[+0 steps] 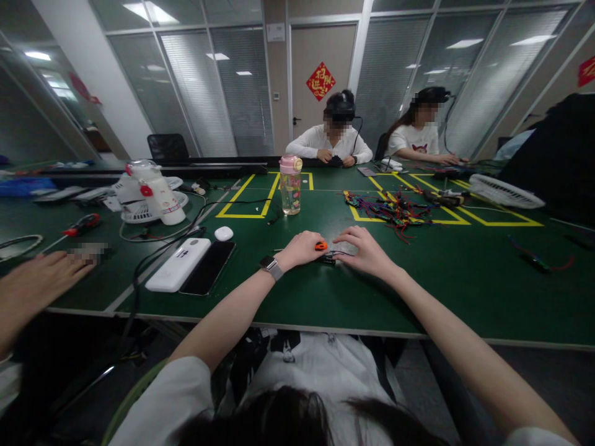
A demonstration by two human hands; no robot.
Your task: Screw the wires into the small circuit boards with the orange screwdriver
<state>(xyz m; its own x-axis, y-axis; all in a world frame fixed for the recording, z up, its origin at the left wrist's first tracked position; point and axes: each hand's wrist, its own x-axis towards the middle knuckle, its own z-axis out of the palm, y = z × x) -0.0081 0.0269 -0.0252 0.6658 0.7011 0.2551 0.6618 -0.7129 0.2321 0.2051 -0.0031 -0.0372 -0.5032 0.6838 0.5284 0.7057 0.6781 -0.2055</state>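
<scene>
green tabletop: its front edge runs across just beyond the wearer's lap, with both forearms reaching over it.
left wrist: wears a watch with a square face and a grey band.
phone and power bank: a dark-screened phone lies flat, left of the watch, side by side with a white power bank.
neighbour, left: a co-worker's hand lies over the table at the far left, partly blurred out.
left hand: fingers curled closed around an orange tool, whose end shows at the fingertips.
right hand: fingers arched, with a gap between them and the thumb; the thumb tip is at the small dark part; whether it pinches it, i cannot tell.
small dark part: low between the two hands, close to the tabletop, mostly hidden.
white case: small and rounded, just beyond the phone.
bottle: upright, pink-lidded, see-through, beyond the left hand.
wire bundle: tangled red, black and blue, over yellow tape.
far side: two people in white tops sit wearing head gear, before a door with a red diamond sign.
</scene>
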